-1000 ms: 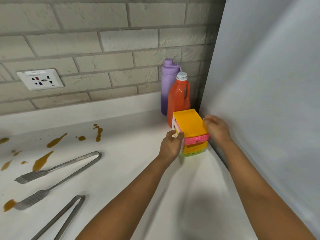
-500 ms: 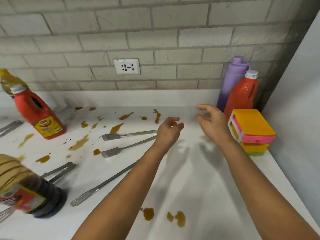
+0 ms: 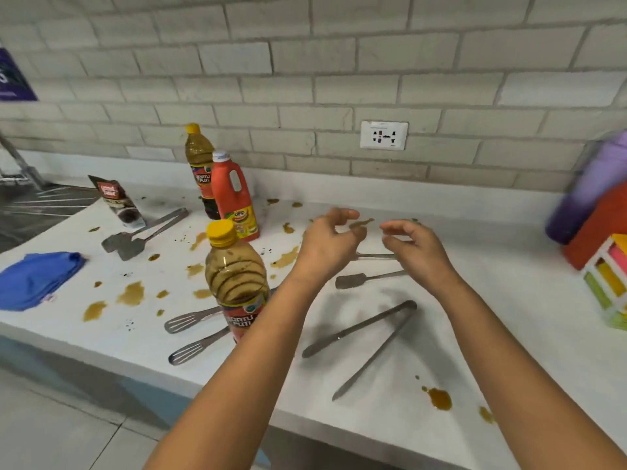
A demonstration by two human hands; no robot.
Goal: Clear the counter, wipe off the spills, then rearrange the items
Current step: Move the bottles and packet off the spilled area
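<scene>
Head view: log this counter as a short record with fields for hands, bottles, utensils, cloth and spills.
left hand: open, empty, raised over the counter
right hand: open, empty, beside the left
near bottle: yellow cap, upright, near the front edge
back bottles: yellow-capped bottle and red jug, upright by the wall
utensils: tongs in front of the hands; slotted turners by the near bottle
cloth: blue cloth, left end, unused
spills: brown spills across the counter, not wiped
</scene>
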